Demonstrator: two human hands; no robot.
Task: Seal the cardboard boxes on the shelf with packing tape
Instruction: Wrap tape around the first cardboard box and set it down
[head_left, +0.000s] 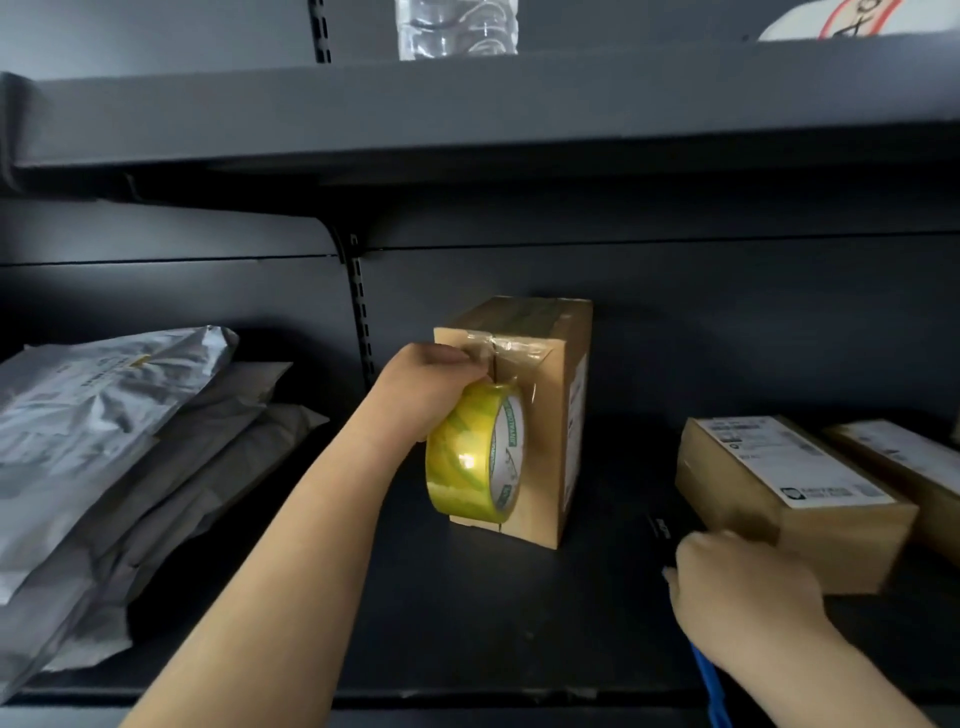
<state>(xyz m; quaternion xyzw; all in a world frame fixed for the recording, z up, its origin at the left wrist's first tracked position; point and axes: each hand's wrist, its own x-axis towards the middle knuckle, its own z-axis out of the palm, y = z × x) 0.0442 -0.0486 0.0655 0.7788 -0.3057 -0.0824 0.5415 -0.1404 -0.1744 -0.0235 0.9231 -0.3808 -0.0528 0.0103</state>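
Observation:
A tall cardboard box (553, 415) stands upright on the dark shelf (467, 613), with clear tape across its top front edge. My left hand (421, 387) grips a yellow roll of packing tape (470, 452) and holds it against the box's front face, thumb near the taped seam. Right of it, a flat cardboard box (769, 499) with a white label lies on the shelf, and another labelled box (904, 457) lies at the right edge. My right hand (737, 587), blurred, is curled over a blue-handled tool (709, 686) just in front of the flat box.
Several grey plastic mailer bags (114, 431) are piled on the shelf's left side. An upper shelf (467, 114) overhangs closely, with a clear plastic bottle (457, 26) on it. A dark small object (658, 525) lies on the shelf beyond my right fingers.

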